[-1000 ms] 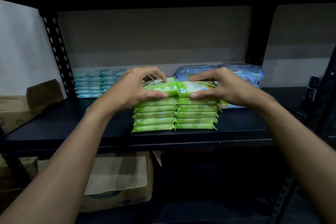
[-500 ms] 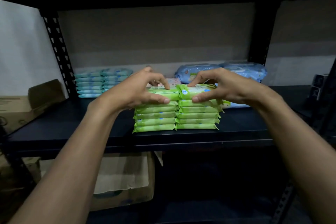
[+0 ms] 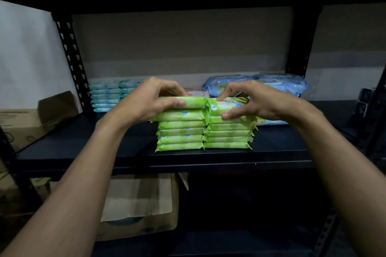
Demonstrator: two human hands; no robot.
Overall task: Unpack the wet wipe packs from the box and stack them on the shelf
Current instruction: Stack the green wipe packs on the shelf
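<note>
Green wet wipe packs [image 3: 181, 131] are sitting in two touching stacks near the front of the dark shelf [image 3: 83, 148]. The left hand [image 3: 146, 100] is pinching the left top pack [image 3: 194, 102], thumb in front, fingers curled behind. The right hand [image 3: 257, 100] is gripping the right top pack [image 3: 229, 103] likewise. Judgement: both are squaring the top layer so the stacks stand even. The box [image 3: 137, 204] is lying below.

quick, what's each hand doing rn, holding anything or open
left hand: grips the left stack's top green pack.
right hand: grips the right stack's top green pack.
</note>
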